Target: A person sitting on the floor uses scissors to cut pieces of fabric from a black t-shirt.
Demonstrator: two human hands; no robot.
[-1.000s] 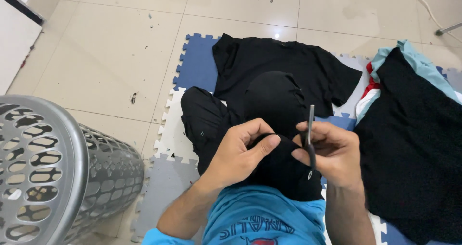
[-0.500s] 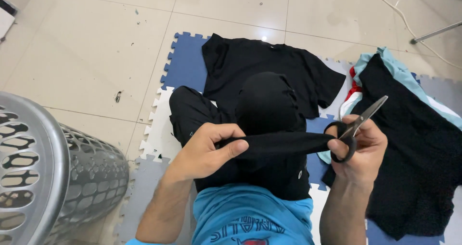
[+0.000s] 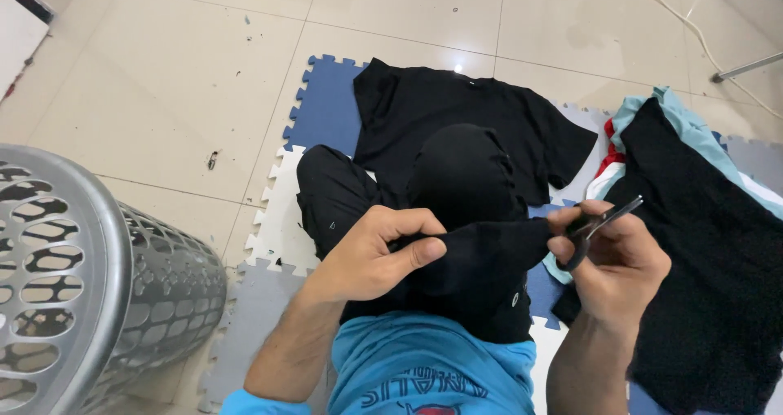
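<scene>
Over the lap, both hands' fingers pinched on black cloth [image 3: 481, 256] (scissors [image 3: 594, 227] in right).

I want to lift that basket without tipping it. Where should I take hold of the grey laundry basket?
Grip the grey laundry basket by its broad rolled rim, reaching down from above. It appears to stand upright with the mouth open upward, and the rim looks smoother than the perforated wall.

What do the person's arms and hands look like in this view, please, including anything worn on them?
Both forearms are bare. The left hand and right hand wear no gloves, and no rings or watch show. A bright blue sleeve edge appears at the left elbow, matching the blue printed shirt.
</scene>
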